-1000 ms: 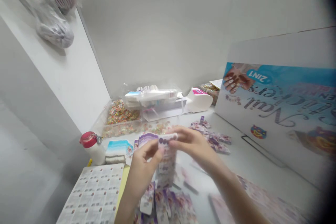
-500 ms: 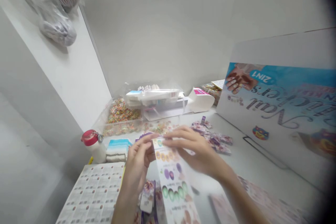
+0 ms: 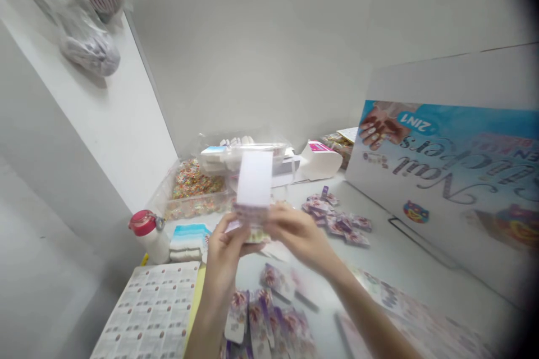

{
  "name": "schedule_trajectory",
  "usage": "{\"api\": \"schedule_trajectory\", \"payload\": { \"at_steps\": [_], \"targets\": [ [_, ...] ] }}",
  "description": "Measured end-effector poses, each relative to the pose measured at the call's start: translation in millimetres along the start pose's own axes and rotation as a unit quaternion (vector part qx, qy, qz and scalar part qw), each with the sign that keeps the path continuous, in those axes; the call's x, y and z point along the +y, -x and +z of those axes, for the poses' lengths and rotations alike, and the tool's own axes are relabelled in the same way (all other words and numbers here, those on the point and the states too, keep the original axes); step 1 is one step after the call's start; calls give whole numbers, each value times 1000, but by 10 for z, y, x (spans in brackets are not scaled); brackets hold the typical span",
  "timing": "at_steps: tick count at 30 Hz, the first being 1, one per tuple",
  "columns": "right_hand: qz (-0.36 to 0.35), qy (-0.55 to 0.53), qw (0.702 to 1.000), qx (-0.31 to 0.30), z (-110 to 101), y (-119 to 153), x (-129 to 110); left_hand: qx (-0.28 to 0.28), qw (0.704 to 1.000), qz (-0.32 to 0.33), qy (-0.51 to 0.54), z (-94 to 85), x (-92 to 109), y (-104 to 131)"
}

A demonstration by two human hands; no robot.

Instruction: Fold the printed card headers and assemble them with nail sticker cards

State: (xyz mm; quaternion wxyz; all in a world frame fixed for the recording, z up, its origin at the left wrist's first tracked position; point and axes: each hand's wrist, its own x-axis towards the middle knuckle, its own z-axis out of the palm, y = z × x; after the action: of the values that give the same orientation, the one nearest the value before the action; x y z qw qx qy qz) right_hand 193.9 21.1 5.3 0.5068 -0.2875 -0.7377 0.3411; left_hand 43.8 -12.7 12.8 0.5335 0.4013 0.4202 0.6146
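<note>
Between my two hands is a printed paper strip (image 3: 255,180), folded. Its blank white face stands upright above my fingers, and a patterned part shows below. My left hand (image 3: 226,244) pinches it from the left, low down. My right hand (image 3: 295,231) grips its right edge with the fingers drawn together; motion blurs these fingertips. Under my hands lie several small purple-and-pink printed packets (image 3: 261,320) on the table. A loose packet (image 3: 278,281) rests just above that group.
More packets (image 3: 337,219) are heaped to the right, before a large nail-sticker carton (image 3: 446,179). At left are a red-capped bottle (image 3: 152,235), blue-white tissue packs (image 3: 189,238) and a label sheet (image 3: 147,314). A clear tray of colourful bits (image 3: 196,182) stands behind.
The long strip hung down with its nail designs showing; now it is folded, with a white face up. My right hand has drawn its fingers in around it. The packets below are uncovered.
</note>
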Motion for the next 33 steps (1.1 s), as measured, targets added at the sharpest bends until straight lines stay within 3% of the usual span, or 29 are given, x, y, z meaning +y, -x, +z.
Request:
{"api": "schedule_trajectory", "payload": {
  "at_steps": [4,8,11,13,17,19,23,27,33],
  "targets": [
    [-139,105,984,-44,-70,49,24,-26,998,-46,45,-104,45,-7],
    [-165,143,974,-67,-156,80,28,-73,993,-56,74,-175,88,26],
    [-145,143,977,-57,-193,73,-4,-126,991,-22,25,-179,87,37],
    [-115,129,984,-42,-183,56,-36,-126,992,12,-16,-153,58,25],
    [37,1,999,-7,-81,5,-50,-66,995,53,-57,-63,-48,-14],
    [112,-108,988,0,-17,-17,-15,-36,996,66,-53,-28,-95,-27],
    [153,-185,970,34,77,-36,67,-9,998,54,-20,-9,-121,-36],
    [105,-138,983,58,100,-27,57,-17,999,42,-15,-55,-85,-33],
    [-100,36,994,18,-1,3,36,-107,993,3,-42,-205,1,-28]
  ]
}}
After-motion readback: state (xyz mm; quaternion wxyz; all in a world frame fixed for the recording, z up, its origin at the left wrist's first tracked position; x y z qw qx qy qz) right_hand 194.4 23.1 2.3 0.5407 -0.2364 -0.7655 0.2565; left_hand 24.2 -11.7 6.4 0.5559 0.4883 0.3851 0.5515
